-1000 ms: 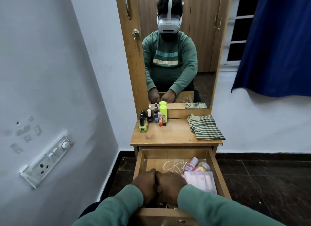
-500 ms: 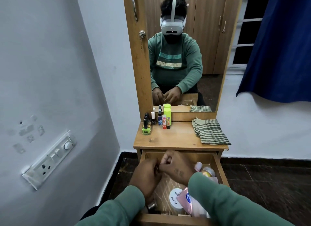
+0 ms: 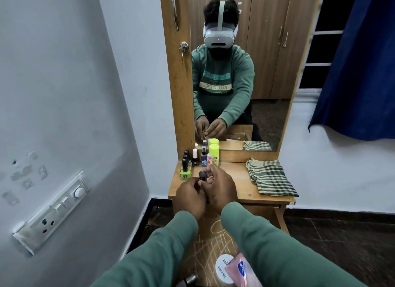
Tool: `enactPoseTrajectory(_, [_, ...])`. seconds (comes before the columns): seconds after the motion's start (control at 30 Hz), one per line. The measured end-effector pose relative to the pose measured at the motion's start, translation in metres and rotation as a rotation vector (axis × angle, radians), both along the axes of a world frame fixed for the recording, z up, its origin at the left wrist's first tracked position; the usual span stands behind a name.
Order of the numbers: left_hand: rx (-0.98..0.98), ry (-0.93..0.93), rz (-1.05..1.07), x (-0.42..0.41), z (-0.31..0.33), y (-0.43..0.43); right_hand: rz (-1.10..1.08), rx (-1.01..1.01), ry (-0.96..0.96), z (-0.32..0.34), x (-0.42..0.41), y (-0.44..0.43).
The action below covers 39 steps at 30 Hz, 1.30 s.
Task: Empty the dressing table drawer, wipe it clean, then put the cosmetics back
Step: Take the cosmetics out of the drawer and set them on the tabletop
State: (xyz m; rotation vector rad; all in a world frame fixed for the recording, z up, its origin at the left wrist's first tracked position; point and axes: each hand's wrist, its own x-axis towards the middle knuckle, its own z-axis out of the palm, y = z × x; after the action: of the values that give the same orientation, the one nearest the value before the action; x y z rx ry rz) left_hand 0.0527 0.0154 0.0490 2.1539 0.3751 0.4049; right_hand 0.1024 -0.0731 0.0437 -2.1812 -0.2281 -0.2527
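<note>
Both my hands hover over the front left of the wooden dressing table top point(image 3: 233, 181). My left hand point(image 3: 189, 198) and my right hand point(image 3: 220, 188) together grip a small dark bottle point(image 3: 202, 176) with a dark cap. Behind them stands a cluster of cosmetics: a lime nail polish point(image 3: 185, 170), other small bottles point(image 3: 195, 157) and a lime tube point(image 3: 214, 153). The open drawer point(image 3: 210, 239) lies below my arms, holding a white round jar point(image 3: 224, 269) and a pink packet point(image 3: 241, 269). Much of the drawer is hidden by my sleeves.
A folded green checked cloth point(image 3: 270, 177) lies on the right of the table top. The mirror point(image 3: 239, 73) rises behind. A grey wall with a switchboard point(image 3: 53, 212) stands close on the left. A blue curtain point(image 3: 359, 62) hangs at the right.
My hands rose out of the drawer and moved forward over the table top, carrying the small dark bottle. The view tilted, so the drawer now sits lower in frame.
</note>
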Motion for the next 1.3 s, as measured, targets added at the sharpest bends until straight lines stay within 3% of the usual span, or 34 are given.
enactPoseTrajectory(0.73, [-0.224, 0.038, 0.073, 0.031, -0.006, 0.004, -0.198, 0.029, 0.103, -0.017, 0.038, 0.028])
enactPoseTrajectory(1.3, [-0.13, 0.066, 0.054, 0.042, -0.013, 0.007, -0.213, -0.115, 0.038, -0.021, 0.052, 0.035])
